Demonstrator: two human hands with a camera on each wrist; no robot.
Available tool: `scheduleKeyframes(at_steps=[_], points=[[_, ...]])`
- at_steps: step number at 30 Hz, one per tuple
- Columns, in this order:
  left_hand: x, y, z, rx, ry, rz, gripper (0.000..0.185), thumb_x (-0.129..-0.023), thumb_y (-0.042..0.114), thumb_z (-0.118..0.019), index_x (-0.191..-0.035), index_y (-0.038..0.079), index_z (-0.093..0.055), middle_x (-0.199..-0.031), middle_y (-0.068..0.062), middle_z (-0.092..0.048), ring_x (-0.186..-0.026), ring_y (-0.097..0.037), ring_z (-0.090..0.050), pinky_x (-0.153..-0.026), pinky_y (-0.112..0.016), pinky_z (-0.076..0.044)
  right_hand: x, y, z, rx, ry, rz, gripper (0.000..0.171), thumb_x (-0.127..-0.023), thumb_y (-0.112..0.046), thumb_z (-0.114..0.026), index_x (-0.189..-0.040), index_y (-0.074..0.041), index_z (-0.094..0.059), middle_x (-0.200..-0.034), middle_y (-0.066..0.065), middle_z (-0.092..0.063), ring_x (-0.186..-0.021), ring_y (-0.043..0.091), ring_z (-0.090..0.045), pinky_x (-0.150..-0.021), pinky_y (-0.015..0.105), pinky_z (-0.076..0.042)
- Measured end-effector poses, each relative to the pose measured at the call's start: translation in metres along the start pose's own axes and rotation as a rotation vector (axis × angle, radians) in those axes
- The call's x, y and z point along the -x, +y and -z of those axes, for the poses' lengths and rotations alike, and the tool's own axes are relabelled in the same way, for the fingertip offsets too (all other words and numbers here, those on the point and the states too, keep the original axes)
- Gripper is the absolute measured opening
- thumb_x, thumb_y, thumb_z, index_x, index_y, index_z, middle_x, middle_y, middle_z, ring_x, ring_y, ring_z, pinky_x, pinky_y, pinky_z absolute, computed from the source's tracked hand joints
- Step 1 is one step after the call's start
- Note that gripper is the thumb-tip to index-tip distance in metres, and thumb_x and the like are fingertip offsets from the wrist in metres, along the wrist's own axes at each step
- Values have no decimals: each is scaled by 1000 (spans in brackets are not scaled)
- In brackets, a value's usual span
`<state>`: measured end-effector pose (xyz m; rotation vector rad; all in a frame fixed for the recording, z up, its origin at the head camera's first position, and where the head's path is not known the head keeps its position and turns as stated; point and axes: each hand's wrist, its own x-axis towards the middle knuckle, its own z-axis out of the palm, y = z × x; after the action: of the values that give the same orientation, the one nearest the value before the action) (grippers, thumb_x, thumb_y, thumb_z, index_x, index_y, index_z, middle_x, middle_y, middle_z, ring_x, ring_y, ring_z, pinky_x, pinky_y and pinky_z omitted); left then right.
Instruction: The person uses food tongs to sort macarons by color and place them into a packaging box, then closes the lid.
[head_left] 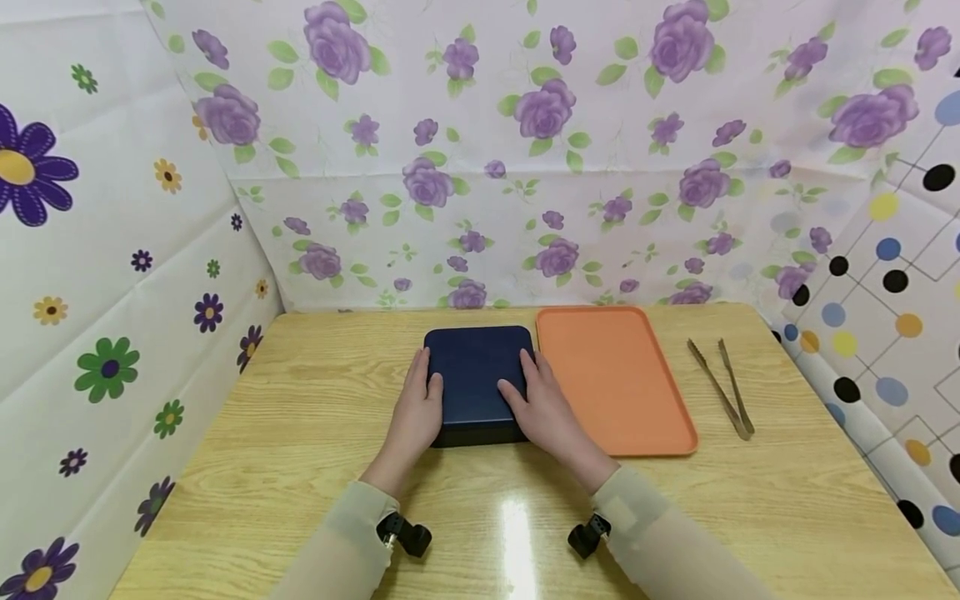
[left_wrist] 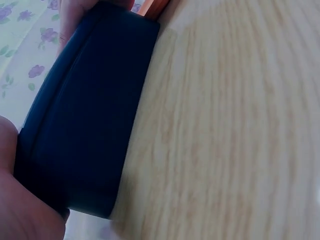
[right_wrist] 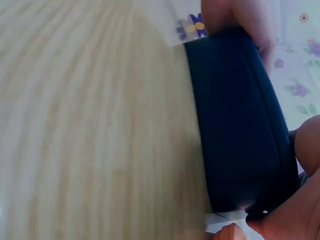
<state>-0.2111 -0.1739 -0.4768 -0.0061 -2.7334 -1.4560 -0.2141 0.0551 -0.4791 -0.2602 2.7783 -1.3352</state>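
A dark navy lidded box (head_left: 480, 375) lies on the wooden table between two bare hands. Its front wall and the seam under its lid show in both wrist views. The left hand (head_left: 422, 412) holds the left side, fingers along the wall and thumb at the lid's edge. On the opposite side, the right hand (head_left: 547, 412) grips the box with its thumb over the top and its fingers by the right edge. In the left wrist view the box (left_wrist: 90, 115) stands close up, with part of the left hand (left_wrist: 27, 200) at its near end.
An orange tray (head_left: 615, 383) lies just right of the box. Further right are metal tongs (head_left: 723, 392), lying with their arms spread. The wooden table (head_left: 315, 392) is bordered by a flowered cloth (head_left: 480, 167) at the back and patterned cloths at both sides.
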Motion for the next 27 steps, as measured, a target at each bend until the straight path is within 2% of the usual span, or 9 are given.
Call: scheduleKeyframes(at_steps=[10,27], points=[[2,-6,-2,38,29,-7,60,-123,24,-35,-178,10,-17,-183,-16,-15,-169,-32,-12,-135,-56,-17,1,0,-6,-9,16,4,83,-117,-47,-56,-178,-8,-15,-181,26,-9,-165,45,-21,-128,64,-31],[3,-7,-2,104,19,19,60,-124,25,-33,-179,14,-15,-184,-11,-15,-169,-32,-12,-135,-56,-17,2,-1,-8,15,22,-1,85,-117,-47,-57,-178,-7,-14,-181,27,-8,-164,45,-24,-127,63,-34]])
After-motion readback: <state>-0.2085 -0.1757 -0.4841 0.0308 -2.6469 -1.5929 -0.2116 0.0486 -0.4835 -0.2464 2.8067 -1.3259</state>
